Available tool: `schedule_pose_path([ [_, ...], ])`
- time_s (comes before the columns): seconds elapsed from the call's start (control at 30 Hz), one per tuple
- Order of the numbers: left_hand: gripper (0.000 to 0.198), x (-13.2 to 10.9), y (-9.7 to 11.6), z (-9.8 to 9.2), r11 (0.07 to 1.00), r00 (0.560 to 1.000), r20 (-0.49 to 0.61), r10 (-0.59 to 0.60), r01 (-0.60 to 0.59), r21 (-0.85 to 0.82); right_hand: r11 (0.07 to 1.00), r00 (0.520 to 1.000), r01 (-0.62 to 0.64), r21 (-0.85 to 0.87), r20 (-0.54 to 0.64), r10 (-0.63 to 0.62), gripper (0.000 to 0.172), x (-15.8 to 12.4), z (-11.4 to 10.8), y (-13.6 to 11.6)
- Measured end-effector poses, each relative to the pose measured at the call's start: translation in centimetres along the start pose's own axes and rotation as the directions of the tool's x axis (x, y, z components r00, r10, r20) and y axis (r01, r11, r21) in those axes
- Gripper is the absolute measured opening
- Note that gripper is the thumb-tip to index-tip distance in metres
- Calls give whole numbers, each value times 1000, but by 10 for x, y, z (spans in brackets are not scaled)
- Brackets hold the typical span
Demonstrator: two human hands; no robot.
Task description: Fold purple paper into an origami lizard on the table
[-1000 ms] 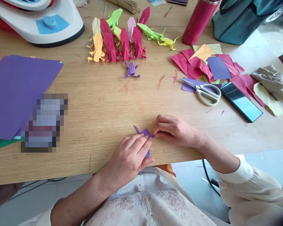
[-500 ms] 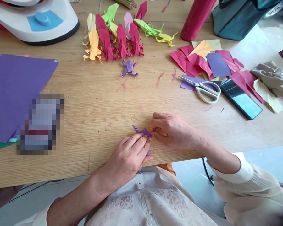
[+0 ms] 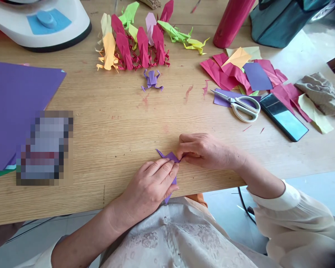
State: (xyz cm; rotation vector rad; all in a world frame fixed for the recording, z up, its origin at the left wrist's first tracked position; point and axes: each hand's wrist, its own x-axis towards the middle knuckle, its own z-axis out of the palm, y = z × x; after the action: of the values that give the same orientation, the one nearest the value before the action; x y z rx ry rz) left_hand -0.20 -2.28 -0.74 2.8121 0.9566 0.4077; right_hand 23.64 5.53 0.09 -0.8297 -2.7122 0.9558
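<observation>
A partly folded purple origami piece point(image 3: 171, 157) lies at the table's near edge, with a thin pointed strip at its upper left and a pointed end below. My left hand point(image 3: 156, 180) rests over it, fingers together and pressing it down, so much of its middle is hidden. At its right corner, the thumb and fingers of my right hand point(image 3: 197, 150) pinch a narrow purple point. Further up the table sits a finished purple origami frog point(image 3: 152, 80). Behind it stand several origami frogs point(image 3: 143, 48) in red, orange, green, yellow and lilac.
Scissors point(image 3: 244, 106), a phone point(image 3: 284, 117) and crumpled paper sheets point(image 3: 223, 70) lie to the right. A red bottle point(image 3: 233, 24) and teal bag point(image 3: 281, 24) stand behind. On the left are purple sheets point(image 3: 15, 108), a blurred phone-like object point(image 3: 46, 145) and a white appliance point(image 3: 56, 28).
My right hand has turned slightly, with its fingers closer round the narrow point. My left hand stays on the paper, and more of the lower purple end shows.
</observation>
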Motion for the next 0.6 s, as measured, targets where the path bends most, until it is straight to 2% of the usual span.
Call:
schedule_pose_path([
  [0.17, 40, 0, -1, -2, 1000, 1000, 13, 0, 1, -16, 987, 996, 86, -137, -17, -89, 19, 1, 4, -2],
  [0.33, 39, 0, -2, -1, 1000, 1000, -9, 2, -2, -8, 921, 979, 202, -333, 55, -195, 30, 5, 1, -12],
  [0.53, 40, -1, -3, 0, 999, 1000, -20, 5, -6, -39, 955, 969, 243, -168, 80, -233, 29, 6, -5, -5],
  [0.6, 40, -1, -4, 0, 999, 1000, -26, 3, -4, -43, 951, 965, 260, -168, 86, -249, 28, 7, -6, -3],
])
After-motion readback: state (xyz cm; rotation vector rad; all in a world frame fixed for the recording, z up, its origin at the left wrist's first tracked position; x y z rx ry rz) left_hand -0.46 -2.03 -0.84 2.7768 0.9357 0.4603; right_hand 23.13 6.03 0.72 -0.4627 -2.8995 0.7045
